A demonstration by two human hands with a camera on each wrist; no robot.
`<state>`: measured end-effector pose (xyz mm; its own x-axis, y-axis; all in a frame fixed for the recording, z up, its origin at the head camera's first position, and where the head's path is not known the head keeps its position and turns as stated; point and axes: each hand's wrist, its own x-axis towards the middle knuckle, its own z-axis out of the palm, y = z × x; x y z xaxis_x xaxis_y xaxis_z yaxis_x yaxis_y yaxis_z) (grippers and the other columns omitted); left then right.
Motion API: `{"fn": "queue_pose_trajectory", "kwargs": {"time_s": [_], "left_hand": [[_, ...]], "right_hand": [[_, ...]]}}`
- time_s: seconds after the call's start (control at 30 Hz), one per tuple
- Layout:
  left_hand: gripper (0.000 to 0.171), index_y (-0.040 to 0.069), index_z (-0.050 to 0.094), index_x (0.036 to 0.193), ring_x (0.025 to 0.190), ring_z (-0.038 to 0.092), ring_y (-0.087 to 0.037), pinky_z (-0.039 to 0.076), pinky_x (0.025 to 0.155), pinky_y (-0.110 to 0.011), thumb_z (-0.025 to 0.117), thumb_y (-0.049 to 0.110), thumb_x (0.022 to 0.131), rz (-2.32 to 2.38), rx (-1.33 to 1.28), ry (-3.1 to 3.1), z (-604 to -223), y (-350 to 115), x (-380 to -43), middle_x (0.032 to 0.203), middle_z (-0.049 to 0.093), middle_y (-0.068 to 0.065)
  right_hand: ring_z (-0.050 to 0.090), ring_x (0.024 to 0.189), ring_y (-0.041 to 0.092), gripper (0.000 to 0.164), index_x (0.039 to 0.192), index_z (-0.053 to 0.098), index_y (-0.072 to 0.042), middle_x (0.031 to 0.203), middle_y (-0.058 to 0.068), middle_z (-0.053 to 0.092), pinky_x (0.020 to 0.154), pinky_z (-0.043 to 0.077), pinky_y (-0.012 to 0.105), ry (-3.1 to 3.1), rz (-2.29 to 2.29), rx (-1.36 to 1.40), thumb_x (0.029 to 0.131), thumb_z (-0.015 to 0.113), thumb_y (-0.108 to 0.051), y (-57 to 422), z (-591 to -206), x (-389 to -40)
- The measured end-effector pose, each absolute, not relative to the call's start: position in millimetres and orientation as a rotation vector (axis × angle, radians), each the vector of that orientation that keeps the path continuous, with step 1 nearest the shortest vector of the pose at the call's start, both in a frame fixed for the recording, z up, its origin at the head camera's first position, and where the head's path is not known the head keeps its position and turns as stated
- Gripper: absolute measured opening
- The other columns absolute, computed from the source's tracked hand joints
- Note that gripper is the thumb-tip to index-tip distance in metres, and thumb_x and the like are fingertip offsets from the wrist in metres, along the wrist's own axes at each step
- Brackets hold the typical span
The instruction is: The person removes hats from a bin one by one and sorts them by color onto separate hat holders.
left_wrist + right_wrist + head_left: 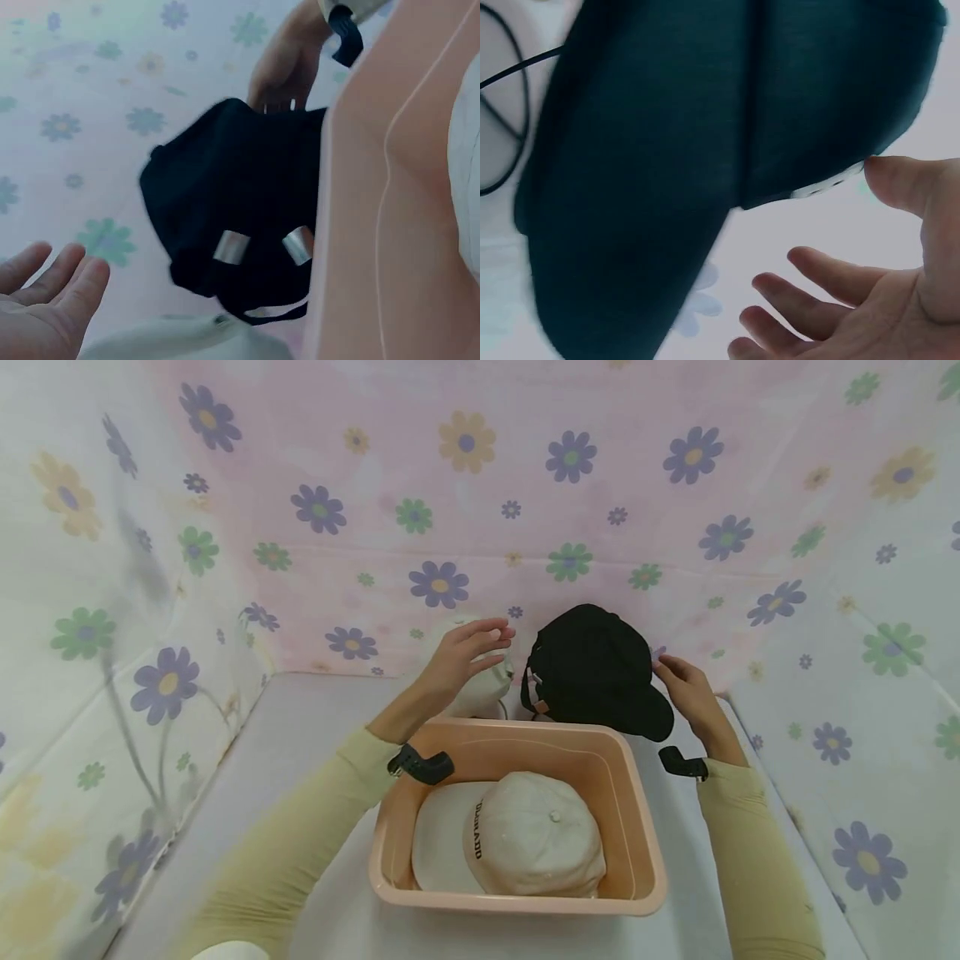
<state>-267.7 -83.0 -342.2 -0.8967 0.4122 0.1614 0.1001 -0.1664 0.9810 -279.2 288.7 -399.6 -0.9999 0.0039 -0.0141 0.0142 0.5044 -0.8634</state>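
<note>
A black baseball cap [596, 668] with a back strap stands behind the tub, its brim towards the right. My right hand [692, 697] is at the cap's right side. In the right wrist view the thumb [900, 180] meets the cap's lower edge, and the other fingers are spread apart from it. My left hand [465, 656] hangs with extended fingers over a pale cap [487, 689], left of the black one, and holds nothing. A cream cap [536, 835] with dark lettering lies in the peach tub [517, 906], brim to the left.
The tub sits on a white-covered table [330, 860] between both forearms. Flower-print cloth [465, 510] closes off the back and both sides. A thin black cable [525, 112] loops beside the black cap.
</note>
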Motion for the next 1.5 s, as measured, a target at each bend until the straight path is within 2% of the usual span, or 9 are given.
{"fn": "queue_pose_trajectory", "kwargs": {"time_s": [0.27,0.47,0.8,0.93,1.07,1.2,1.3,1.37,1.5], "left_hand": [[0.059,-0.003,0.016,0.160,0.153,0.027,-0.033,0.026,0.124,-0.041,0.040,0.013,0.109,2.235,0.384,1.719,-362.7,-44.3,-297.6,0.164,0.027,-0.022],[0.060,-0.001,0.010,0.162,0.156,0.019,-0.034,0.020,0.126,-0.043,0.037,0.014,0.110,2.244,0.268,1.547,-371.0,-31.5,-305.8,0.168,0.016,-0.022],[0.056,-0.002,0.012,0.161,0.153,0.026,-0.036,0.028,0.123,-0.044,0.035,0.014,0.112,2.121,0.332,1.566,-376.1,-22.4,-307.3,0.165,0.023,-0.024],[0.055,-0.005,0.014,0.160,0.149,0.034,-0.037,0.032,0.121,-0.045,0.035,0.015,0.113,2.103,0.309,1.594,-377.1,-21.9,-309.6,0.163,0.029,-0.025],[0.045,-0.011,0.033,0.150,0.126,0.052,-0.030,0.041,0.115,-0.040,0.037,0.014,0.112,2.114,0.241,1.615,-376.5,-18.8,-310.6,0.139,0.049,-0.021],[0.029,-0.008,0.054,0.120,0.093,0.054,-0.021,0.049,0.092,-0.031,0.038,0.014,0.112,2.130,0.155,1.600,-373.7,-14.0,-311.3,0.102,0.055,-0.011],[0.027,0.002,0.057,0.105,0.081,0.055,-0.019,0.049,0.079,-0.027,0.039,0.020,0.112,2.108,0.077,1.613,-371.2,-11.1,-312.6,0.091,0.057,-0.006],[0.029,0.005,0.057,0.100,0.078,0.055,-0.019,0.049,0.075,-0.027,0.041,0.026,0.111,2.085,0.039,1.624,-369.8,-10.0,-313.8,0.088,0.057,-0.005],[0.030,0.003,0.060,0.108,0.082,0.058,-0.019,0.050,0.080,-0.030,0.045,0.029,0.110,2.117,0.033,1.605,-368.9,-7.9,-317.6,0.093,0.061,-0.006]], "right_hand": [[0.034,0.143,0.051,0.063,0.154,0.028,0.013,0.155,0.037,0.033,0.119,0.029,0.059,2.635,-1.537,0.009,0.112,0.034,-0.035,289.9,-413.6,-272.6],[0.036,0.141,0.053,0.066,0.152,0.031,0.014,0.152,0.039,0.035,0.117,0.029,0.064,2.674,-1.365,0.056,0.111,0.032,-0.038,297.4,-412.8,-273.2],[0.028,0.144,0.055,0.071,0.155,0.017,0.016,0.157,0.040,0.021,0.116,0.032,0.063,2.473,-1.373,0.063,0.111,0.032,-0.038,317.7,-414.5,-265.8],[0.039,0.139,0.052,0.072,0.154,0.018,0.016,0.155,0.040,0.026,0.111,0.042,0.058,2.386,-1.401,0.047,0.111,0.033,-0.039,323.7,-418.9,-264.8],[0.063,0.116,0.027,0.072,0.152,0.023,0.017,0.151,0.038,0.034,0.102,0.053,0.045,2.322,-1.456,0.062,0.110,0.037,-0.040,326.7,-426.6,-267.0],[0.062,0.102,0.005,0.074,0.152,0.021,0.019,0.153,0.038,0.031,0.093,0.057,0.027,2.313,-1.518,0.099,0.110,0.041,-0.039,330.6,-430.7,-268.8],[0.061,0.118,0.022,0.080,0.154,0.015,0.018,0.157,0.040,0.024,0.089,0.056,0.021,2.342,-1.538,0.098,0.109,0.044,-0.041,333.1,-430.2,-269.9],[0.050,0.134,0.039,0.084,0.155,0.009,0.017,0.159,0.041,0.019,0.089,0.056,0.020,2.347,-1.553,0.085,0.108,0.045,-0.043,333.3,-429.2,-271.4],[0.030,0.145,0.053,0.086,0.157,-0.001,0.013,0.160,0.041,0.012,0.089,0.057,0.021,2.318,-1.578,0.031,0.108,0.047,-0.039,333.2,-428.1,-275.8]]}}
